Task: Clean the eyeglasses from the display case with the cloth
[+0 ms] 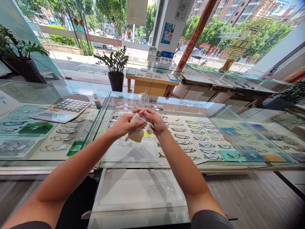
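Note:
My left hand [125, 126] is closed around a crumpled beige cleaning cloth [136, 136], whose loose end hangs below the fingers. My right hand [156, 121] is closed too, its fingertips meeting the left ones at a pair of thin-framed eyeglasses [142, 101]. One clear round lens stands up above the fingers; the cloth and fingers cover the rest. Part of the cloth also touches my right palm. Both hands are raised over the glass display counter, above a white tray [130, 152].
Rows of eyeglass frames [182, 136] lie under the counter's glass. A large calculator [63, 109] and a small spray bottle [97, 101] stand to the left. Below me is a pale drawer or shelf [140, 190]. Beyond the counter are a potted plant [116, 79] and another display table [152, 80].

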The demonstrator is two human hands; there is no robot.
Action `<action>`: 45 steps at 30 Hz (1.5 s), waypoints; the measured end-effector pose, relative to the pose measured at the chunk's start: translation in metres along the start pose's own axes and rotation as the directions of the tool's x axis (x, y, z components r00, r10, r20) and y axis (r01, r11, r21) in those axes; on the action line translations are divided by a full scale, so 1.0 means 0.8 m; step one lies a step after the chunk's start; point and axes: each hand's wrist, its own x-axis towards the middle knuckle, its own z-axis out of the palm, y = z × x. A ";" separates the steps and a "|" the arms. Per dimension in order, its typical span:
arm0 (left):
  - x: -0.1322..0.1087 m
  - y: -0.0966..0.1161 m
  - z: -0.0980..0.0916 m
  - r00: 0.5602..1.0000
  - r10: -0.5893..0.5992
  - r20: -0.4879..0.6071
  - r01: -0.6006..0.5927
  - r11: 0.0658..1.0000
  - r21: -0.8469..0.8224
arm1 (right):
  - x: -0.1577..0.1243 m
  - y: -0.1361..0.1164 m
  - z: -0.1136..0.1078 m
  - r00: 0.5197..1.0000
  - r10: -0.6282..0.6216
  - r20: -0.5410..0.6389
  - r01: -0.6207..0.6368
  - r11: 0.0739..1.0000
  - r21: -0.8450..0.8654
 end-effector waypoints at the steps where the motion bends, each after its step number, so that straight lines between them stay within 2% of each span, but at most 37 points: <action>1: 0.000 -0.001 0.002 0.999 -0.010 -0.040 0.009 0.999 -0.034 | 0.000 -0.001 0.001 1.000 0.001 0.002 -0.001 1.000 0.002; 4: 0.001 -0.003 0.008 0.992 -0.032 -0.121 0.021 0.996 -0.092 | 0.000 -0.002 0.004 0.999 0.002 0.032 -0.002 1.000 0.010; 7: 0.001 -0.004 0.009 0.990 -0.031 -0.134 0.023 0.997 -0.067 | 0.000 0.000 0.005 0.999 -0.009 0.039 0.008 1.000 0.011; 12: 0.001 -0.002 0.005 0.990 0.113 -0.086 -0.105 0.991 0.088 | 0.004 0.002 -0.002 0.998 -0.056 -0.034 0.056 0.998 0.008; 15: 0.002 0.000 0.005 0.986 0.160 -0.053 -0.151 0.978 0.143 | 0.006 -0.002 -0.007 0.991 -0.114 -0.065 0.117 0.993 0.034; 22: 0.006 -0.006 0.004 0.981 0.187 -0.047 -0.174 0.964 0.201 | 0.009 -0.007 -0.013 0.975 -0.179 -0.131 0.188 0.981 0.056; 30: 0.005 -0.008 0.002 0.982 0.188 -0.017 -0.179 0.956 0.232 | 0.011 -0.013 -0.025 0.957 -0.193 -0.215 0.220 0.970 0.106; 34: 0.004 -0.006 0.004 0.976 0.213 -0.052 -0.196 0.954 0.227 | 0.011 -0.014 -0.024 0.968 -0.178 -0.175 0.196 0.977 0.088; 38: 0.005 -0.005 0.002 0.977 0.202 -0.063 -0.186 0.962 0.202 | 0.009 -0.013 -0.018 0.989 -0.134 -0.060 0.138 0.988 0.075; 41: 0.005 -0.004 0.001 0.984 0.175 -0.027 -0.167 0.970 0.175 | 0.007 -0.013 -0.016 0.996 -0.080 -0.025 0.081 0.995 0.060; 45: 0.004 -0.002 0.001 0.991 0.121 0.050 -0.124 0.990 0.071 | 0.007 -0.011 -0.017 0.997 -0.056 -0.051 0.058 0.997 0.044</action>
